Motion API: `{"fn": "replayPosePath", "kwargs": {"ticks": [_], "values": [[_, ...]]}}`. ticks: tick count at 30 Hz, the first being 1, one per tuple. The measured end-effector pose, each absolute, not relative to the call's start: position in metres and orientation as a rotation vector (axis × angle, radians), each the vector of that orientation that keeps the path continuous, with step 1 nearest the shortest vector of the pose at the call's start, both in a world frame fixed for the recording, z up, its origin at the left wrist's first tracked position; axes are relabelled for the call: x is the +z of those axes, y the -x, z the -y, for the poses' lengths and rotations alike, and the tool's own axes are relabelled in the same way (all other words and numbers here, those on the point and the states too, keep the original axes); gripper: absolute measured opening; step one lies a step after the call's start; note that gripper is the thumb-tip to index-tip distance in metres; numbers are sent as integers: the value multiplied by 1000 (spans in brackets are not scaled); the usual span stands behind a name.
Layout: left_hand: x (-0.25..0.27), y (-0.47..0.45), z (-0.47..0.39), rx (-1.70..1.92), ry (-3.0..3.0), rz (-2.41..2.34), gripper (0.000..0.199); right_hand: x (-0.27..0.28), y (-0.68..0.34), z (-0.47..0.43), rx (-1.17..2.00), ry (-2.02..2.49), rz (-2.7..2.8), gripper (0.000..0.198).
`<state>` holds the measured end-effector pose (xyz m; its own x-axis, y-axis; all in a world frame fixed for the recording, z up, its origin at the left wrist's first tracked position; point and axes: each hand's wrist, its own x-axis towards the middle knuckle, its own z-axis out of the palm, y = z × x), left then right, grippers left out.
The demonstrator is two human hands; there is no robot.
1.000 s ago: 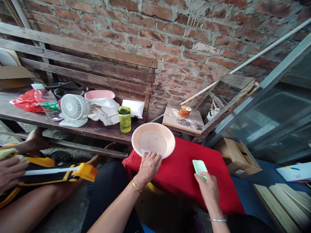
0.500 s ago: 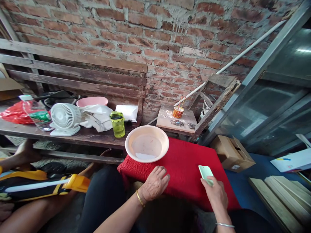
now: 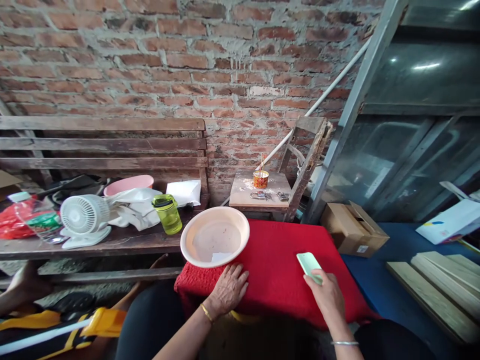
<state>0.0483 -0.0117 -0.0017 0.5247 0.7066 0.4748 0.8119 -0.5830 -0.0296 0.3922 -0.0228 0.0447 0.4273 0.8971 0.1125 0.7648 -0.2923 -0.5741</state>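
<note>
My right hand [image 3: 328, 295] grips a pale green mobile phone [image 3: 309, 265] by its near end, just over the right part of a red cloth-covered table [image 3: 277, 250]. My left hand [image 3: 229, 287] lies palm down near the table's front edge, fingers stretched out, with nothing in it. Right beyond those fingers stands a cream plastic basin [image 3: 195, 237] at the table's left side. A small white piece [image 3: 220, 257] shows inside the basin, along with a few dark specks.
On the wooden bench [image 3: 157, 242] at left are a white fan [image 3: 80, 215], a green bottle [image 3: 168, 215] and a pink basin [image 3: 127, 185]. Behind the table, a chair [image 3: 240, 197] holds a cup with sticks [image 3: 260, 179] and padlocks. Right stands a cardboard box [image 3: 352, 230]. Another person's legs [image 3: 22, 287] show left.
My view has shifted, so the scene sits differently in the picture. The left hand's fingers have straightened from a loose curl onto the cloth. The phone stays in my right hand.
</note>
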Motion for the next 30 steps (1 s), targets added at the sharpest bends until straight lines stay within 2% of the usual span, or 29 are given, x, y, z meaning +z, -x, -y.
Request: {"fn": "replayPosePath", "kwargs": {"ticks": [3, 7, 10, 14, 20, 24, 27, 30], "values": [[5, -49, 8, -583, 2572, 1197, 27, 49, -378, 13, 342, 2060, 1352, 37], [10, -46, 6, -716, 2614, 1199, 29, 56, -300, -1, 366, 1798, 1660, 18], [11, -44, 6, -785, 2618, 1251, 31, 60, -265, -12, 388, 1751, 1860, 12], [13, -43, 6, -780, 2640, 1272, 31, 58, -294, -18, 445, 1839, 1862, 14], [14, -40, 6, -720, 2636, 1268, 31, 53, -373, -17, 438, 2192, 1459, 32], [16, -38, 6, -654, 2650, 1284, 31, 73, -373, -12, 333, 2240, 1458, 29], [18, -38, 6, -609, 2651, 1283, 31, 108, -366, 6, 158, 1944, 1416, 26], [18, -39, 6, -568, 2645, 1281, 30, 139, -365, 51, 257, 1431, 1489, 24]]}}
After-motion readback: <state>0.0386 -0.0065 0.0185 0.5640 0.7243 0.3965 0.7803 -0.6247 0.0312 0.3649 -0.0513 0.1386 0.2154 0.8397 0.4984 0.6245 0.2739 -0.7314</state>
